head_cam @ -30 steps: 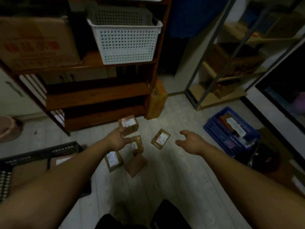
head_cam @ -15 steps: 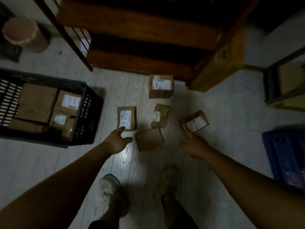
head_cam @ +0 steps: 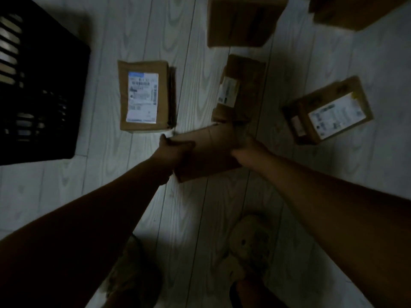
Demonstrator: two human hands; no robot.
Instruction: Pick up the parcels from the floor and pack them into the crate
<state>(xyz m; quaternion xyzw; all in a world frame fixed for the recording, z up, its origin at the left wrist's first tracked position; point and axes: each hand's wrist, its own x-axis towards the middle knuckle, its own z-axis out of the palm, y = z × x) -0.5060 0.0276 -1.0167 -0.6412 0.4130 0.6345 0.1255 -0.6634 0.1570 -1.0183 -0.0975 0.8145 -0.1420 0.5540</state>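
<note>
A: What is different from half a second ago?

B: Then both hands hung open above the floor, clear of every parcel. Now the left hand and the right hand are clamped on the plain brown parcel nearest the person's feet, one at each end.

A: So the pick has started?

B: It looks that way. Whether the parcel has left the floor cannot be told from this view.

A: How do the hands sit?

B: Both arms reach straight down and forward. The left grip wraps the parcel's left edge, thumb over the top face. The right grip presses the far right corner, fingers mostly hidden in the dark.

A: And the rest?

B: The labelled parcel lies just beyond the left hand, the tilted parcel just behind the held one, the angled parcel off to the right. The black crate waits at far left, well apart.
</note>
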